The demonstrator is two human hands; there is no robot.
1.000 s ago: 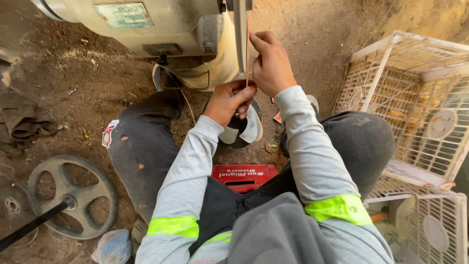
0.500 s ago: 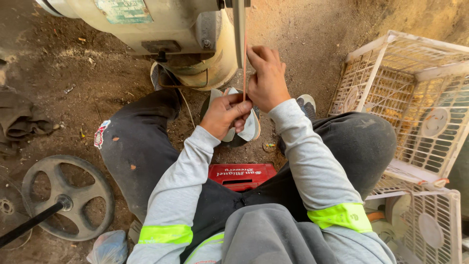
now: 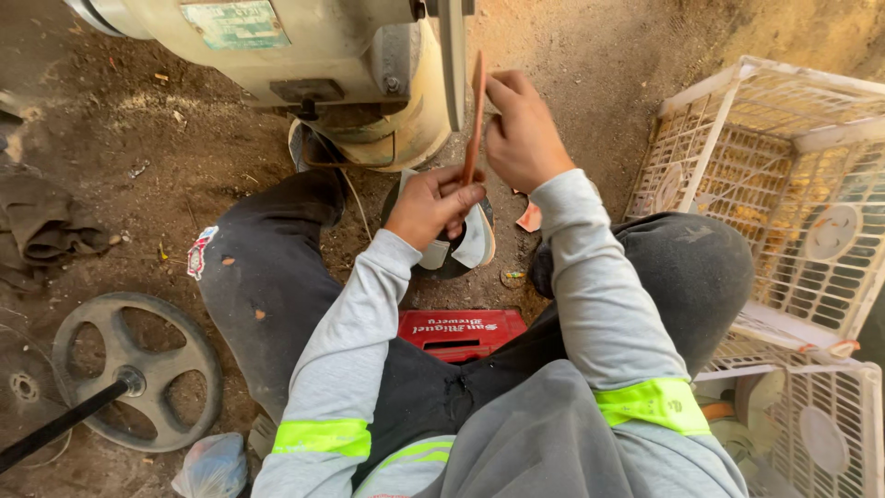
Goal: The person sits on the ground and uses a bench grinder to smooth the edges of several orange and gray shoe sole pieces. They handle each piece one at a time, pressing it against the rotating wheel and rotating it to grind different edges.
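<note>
My left hand point(image 3: 433, 201) grips the lower end of a thin reddish-brown strip point(image 3: 474, 120) held upright on edge. My right hand point(image 3: 519, 129) pinches the strip's upper part from the right. The strip stands close beside the thin vertical blade or wheel point(image 3: 453, 55) of a cream-coloured motor-driven machine point(image 3: 304, 46) on the ground ahead. I sit with both knees spread, in dark trousers, grey sleeves with yellow-green bands.
A red plastic crate point(image 3: 461, 332) is under me. White plastic crates point(image 3: 793, 184) stand at the right, another crate point(image 3: 830, 433) below them. A grey pulley wheel point(image 3: 138, 369) on a black shaft lies at lower left. A shoe point(image 3: 475, 235) and dirt ground lie between.
The view has shifted slightly. Both hands stay on the strip beside the blade; my right hand has slid up a little along it.
</note>
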